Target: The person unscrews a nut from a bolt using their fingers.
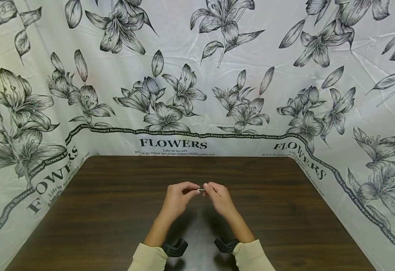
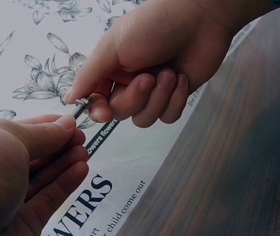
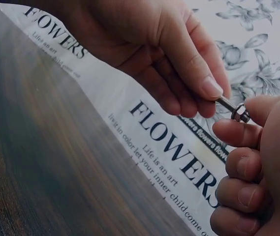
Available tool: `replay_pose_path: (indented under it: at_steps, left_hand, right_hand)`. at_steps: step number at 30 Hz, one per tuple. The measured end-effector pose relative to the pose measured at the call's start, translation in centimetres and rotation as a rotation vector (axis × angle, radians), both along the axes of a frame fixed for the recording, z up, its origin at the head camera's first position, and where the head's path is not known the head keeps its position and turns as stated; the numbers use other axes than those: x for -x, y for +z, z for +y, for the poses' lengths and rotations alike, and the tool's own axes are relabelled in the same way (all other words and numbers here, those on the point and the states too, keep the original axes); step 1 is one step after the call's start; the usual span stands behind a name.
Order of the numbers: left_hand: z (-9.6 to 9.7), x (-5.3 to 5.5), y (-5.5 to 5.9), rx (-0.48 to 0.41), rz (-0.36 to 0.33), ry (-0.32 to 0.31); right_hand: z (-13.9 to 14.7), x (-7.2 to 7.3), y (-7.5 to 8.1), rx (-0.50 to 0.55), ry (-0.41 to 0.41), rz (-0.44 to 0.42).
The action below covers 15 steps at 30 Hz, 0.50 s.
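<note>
Both hands meet in front of the body, joined by a small silver threaded bolt [image 1: 201,189]. My left hand [image 1: 177,197] pinches one end of the bolt between thumb and fingers, which hide that end. In the right wrist view the bare thread [image 3: 225,102] runs from the left fingertips to a hex nut [image 3: 239,112] near the other end. My right hand [image 1: 221,198] has thumb and index finger on either side of the nut [image 2: 83,103]. Its other fingers [image 2: 163,91] are curled toward the palm. A short bit of thread shows beyond the nut.
Beneath the hands lies a dark wood-grain table [image 1: 116,210]. White cloth [image 1: 234,146] with black flower drawings and lettering hangs behind it and along both sides. Each wrist wears a black strap-on device, the left one [image 1: 175,248] and the right one [image 1: 226,245].
</note>
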<state>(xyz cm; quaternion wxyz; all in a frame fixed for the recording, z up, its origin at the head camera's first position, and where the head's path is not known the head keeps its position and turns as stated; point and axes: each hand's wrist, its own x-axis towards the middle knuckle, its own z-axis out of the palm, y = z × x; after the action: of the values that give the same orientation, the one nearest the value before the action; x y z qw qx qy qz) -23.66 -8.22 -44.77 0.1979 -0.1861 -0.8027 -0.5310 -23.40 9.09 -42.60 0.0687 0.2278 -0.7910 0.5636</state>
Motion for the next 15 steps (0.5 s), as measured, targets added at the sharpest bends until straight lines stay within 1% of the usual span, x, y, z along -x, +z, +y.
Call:
replay_pose_path:
  at_steps: [4,9,15]
  left_hand:
    - [-0.09,0.03,-0.09,0.005,0.015,-0.005]
    - [-0.26,0.02,-0.04,0.015,0.006,-0.004]
    - [-0.39,0.00,0.00,0.026,0.019,0.002]
  right_hand:
    - [0.04,0.06,-0.07,0.009,0.006,-0.009]
    - [0.06,0.08,-0.05,0.010,0.007,0.000]
    - [0.19,0.05,0.06,0.012,0.018,0.005]
